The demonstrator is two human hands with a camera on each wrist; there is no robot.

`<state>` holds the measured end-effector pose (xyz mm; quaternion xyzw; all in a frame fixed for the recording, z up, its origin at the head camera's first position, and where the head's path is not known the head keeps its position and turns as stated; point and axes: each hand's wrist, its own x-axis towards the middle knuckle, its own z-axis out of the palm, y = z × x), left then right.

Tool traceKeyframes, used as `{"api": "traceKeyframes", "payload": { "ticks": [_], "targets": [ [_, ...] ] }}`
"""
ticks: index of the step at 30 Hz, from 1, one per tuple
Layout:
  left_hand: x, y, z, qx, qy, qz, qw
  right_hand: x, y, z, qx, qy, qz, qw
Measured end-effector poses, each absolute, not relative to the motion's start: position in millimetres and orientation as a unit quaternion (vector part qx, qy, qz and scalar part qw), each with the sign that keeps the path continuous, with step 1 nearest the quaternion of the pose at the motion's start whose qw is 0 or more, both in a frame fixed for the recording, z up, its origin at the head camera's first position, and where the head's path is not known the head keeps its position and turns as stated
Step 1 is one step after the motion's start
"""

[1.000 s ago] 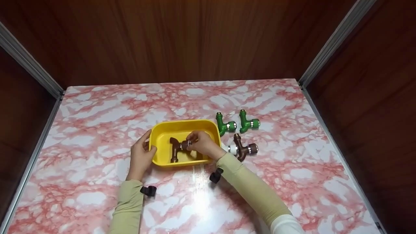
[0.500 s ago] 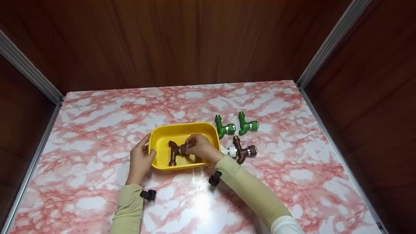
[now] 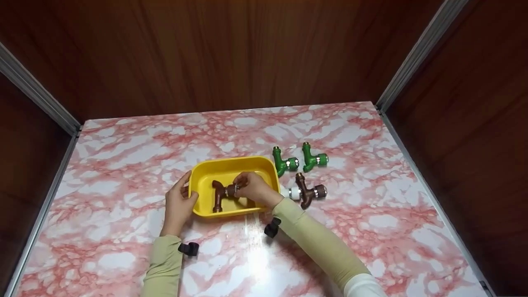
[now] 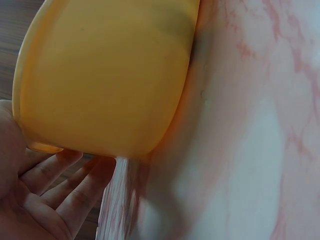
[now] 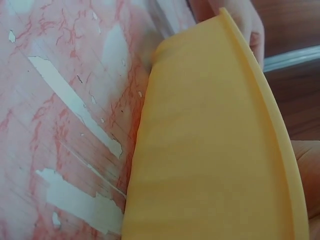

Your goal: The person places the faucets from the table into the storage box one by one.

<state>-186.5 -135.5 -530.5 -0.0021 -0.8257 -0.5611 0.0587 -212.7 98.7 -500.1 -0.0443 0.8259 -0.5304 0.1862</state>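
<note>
A yellow plastic basin [image 3: 231, 161] stands on the table with a brown tap [image 3: 219, 197] lying inside it. My right hand [image 3: 255, 189] reaches over the basin's near right corner and pinches the tap's round knob. At the left end, my left hand [image 3: 178, 204] grips the basin's rim, thumb on the inside and fingers outside. The left wrist view shows those fingers [image 4: 75, 190] against the basin's outer wall [image 4: 110, 75]. In the right wrist view the basin's side [image 5: 200, 125] hides most of my right hand.
Right of the basin lie two green taps [image 3: 280, 163] [image 3: 311, 159], another brown tap [image 3: 306, 192] and a white tap [image 3: 293, 193] partly hidden behind the basin. Wood-look panels [image 3: 231, 57] enclose the red-and-white marbled table [image 3: 123, 165].
The tap in the basin has shifted slightly left along with my right hand. My left hand keeps its place on the rim. The head view has tilted a little.
</note>
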Motion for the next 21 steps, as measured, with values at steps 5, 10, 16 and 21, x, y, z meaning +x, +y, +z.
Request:
{"api": "traceKeyframes", "payload": {
  "ticks": [5, 10, 16, 21],
  "targets": [
    [-187, -135, -532, 0.002, -0.825, -0.563, 0.057, -211, 104, -498, -0.051, 0.819, -0.537, 0.196],
    [-188, -134, -532, -0.004, -0.822, -0.565, 0.065, -212, 109, -497, -0.066, 0.818, -0.536, 0.198],
    [-188, -135, -533, -0.004, -0.819, -0.570, 0.064, -211, 115, -496, -0.062, 0.794, -0.565, 0.216],
    [-187, -135, -532, -0.002, -0.817, -0.573, 0.062, -211, 119, -495, -0.051, 0.781, -0.580, 0.227]
  ]
}}
